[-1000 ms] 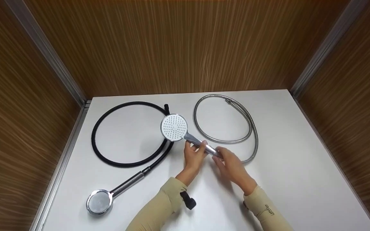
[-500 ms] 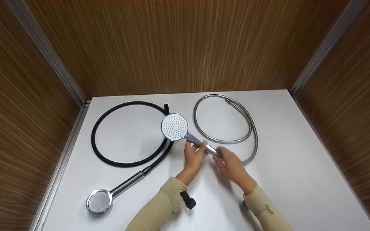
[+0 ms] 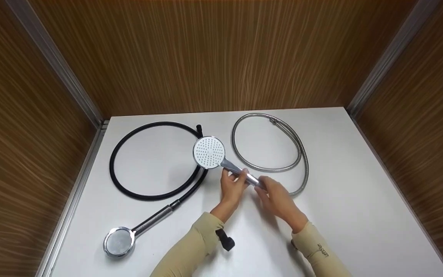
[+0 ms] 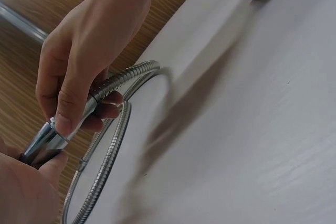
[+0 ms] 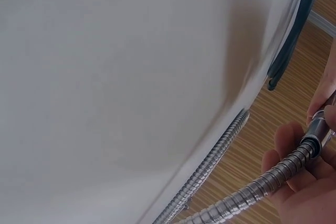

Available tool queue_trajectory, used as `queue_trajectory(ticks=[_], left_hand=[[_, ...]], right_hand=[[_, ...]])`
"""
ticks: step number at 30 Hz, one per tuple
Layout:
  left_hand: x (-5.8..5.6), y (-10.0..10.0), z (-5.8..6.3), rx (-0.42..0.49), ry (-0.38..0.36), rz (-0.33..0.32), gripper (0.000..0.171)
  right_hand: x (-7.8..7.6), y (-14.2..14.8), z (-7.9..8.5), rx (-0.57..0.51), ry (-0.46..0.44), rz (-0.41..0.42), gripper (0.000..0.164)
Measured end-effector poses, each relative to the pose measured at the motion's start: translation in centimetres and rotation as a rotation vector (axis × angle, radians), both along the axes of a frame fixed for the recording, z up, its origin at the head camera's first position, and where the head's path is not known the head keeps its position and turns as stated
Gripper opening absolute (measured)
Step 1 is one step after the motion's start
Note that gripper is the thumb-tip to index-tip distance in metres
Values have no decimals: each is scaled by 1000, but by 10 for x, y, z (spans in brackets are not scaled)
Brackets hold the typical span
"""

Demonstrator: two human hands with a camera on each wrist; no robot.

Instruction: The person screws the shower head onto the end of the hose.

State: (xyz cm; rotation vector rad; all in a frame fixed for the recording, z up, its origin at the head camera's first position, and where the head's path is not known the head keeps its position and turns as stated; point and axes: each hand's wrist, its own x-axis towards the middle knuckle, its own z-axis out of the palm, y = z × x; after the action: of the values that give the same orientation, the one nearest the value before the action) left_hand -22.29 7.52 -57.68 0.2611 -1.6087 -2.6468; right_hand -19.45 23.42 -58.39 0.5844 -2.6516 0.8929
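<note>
In the head view my left hand (image 3: 232,190) pinches the chrome handle of a hand shower head (image 3: 209,152), its white, dotted spray face turned up. At the handle's lower end, the fingers of my right hand (image 3: 279,200) curl round the end fitting of a silver metal shower hose (image 3: 307,169). The right wrist view shows this smooth metal fitting (image 5: 316,134) over the ribbed hose, lying across the fingers. From the left wrist, the right thumb presses on the fitting where it lines up with the handle. Both hands are raised above the white table.
A black hose (image 3: 110,165) lies coiled at the left, joined to a second shower head (image 3: 119,242) with a dark handle at the front left. The rest of the silver hose loops at the back right. Wood-grain walls (image 3: 221,57) enclose the white table (image 3: 352,184).
</note>
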Motion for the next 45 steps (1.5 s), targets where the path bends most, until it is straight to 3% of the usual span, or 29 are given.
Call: queue_trajectory(ticks=[10,17,38,45], left_hand=[[2,1,3,18,7,7,38],[1,0,2,17,3,2,38],[1,0,1,29,-6,3,40],[2,0,0,24,4,-2,39]], right_hand=[[-1,0,0,-1,-50,-20,23],[2,-2,2,-20,-27,-60,25],[2,-1,1,6,-38,-49,22],[2,-1,0,-10,-28,-52,30]])
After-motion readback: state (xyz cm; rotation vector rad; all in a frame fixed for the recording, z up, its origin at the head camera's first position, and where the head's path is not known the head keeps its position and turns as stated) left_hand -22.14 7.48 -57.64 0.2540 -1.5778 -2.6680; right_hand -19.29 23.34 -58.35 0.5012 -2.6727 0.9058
